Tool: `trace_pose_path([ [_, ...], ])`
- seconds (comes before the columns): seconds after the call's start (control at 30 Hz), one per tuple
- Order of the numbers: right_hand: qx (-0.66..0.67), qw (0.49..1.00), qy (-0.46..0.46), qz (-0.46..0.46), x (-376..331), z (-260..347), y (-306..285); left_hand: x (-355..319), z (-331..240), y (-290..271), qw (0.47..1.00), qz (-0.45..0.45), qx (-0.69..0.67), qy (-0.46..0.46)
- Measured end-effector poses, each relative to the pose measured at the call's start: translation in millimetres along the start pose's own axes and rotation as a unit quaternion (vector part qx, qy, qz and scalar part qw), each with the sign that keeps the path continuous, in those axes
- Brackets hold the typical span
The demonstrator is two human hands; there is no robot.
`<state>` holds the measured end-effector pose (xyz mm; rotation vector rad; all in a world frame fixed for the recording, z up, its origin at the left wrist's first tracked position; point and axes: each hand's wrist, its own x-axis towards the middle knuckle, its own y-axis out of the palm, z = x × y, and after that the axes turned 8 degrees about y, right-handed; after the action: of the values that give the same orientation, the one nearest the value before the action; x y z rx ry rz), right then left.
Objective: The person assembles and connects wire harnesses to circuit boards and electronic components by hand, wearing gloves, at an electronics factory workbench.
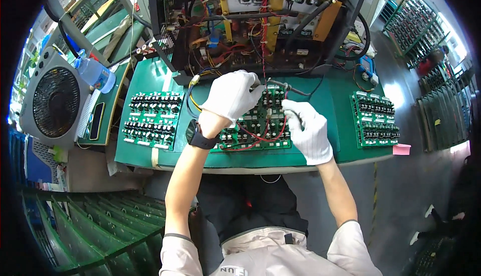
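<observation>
A green circuit board crowded with black components lies on the green-topped bench in front of me. Over its upper left part is my left hand in a white glove, fingers curled closed near a twisted red and black wire. What sits between those fingers is hidden. My right hand, also gloved, is over the board's right edge with thumb and fingertips pinched together beside a looped red wire. I cannot make out what it grips. Just beyond the hands lies a grey cable.
A large open equipment chassis full of wiring stands at the bench's far side. Similar boards lie left and right. Further left are a fan, a water bottle and a phone. A green rack stands lower left.
</observation>
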<state>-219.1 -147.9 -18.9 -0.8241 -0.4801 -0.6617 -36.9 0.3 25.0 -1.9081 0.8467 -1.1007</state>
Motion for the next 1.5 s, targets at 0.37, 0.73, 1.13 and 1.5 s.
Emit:
trace_pose_path([
  [0.37,-0.013,0.997,0.035,0.068,-17.0,5.0,0.2,-68.6,-6.9,-47.0,0.961,-0.263,-0.073,0.054],
  [0.73,-0.019,0.972,-0.036,0.230,24.4,40.9,22.8,-164.9,39.3,-28.6,0.969,-0.122,-0.142,-0.160],
  [1.13,-0.003,0.931,0.069,0.358,50.3,24.6,82.4,-118.6,74.5,-17.8,0.990,-0.009,-0.139,-0.015],
  [1.5,-0.056,0.952,-0.040,0.299,41.8,8.3,110.3,-103.4,86.1,-18.8,0.986,0.062,-0.153,-0.002],
])
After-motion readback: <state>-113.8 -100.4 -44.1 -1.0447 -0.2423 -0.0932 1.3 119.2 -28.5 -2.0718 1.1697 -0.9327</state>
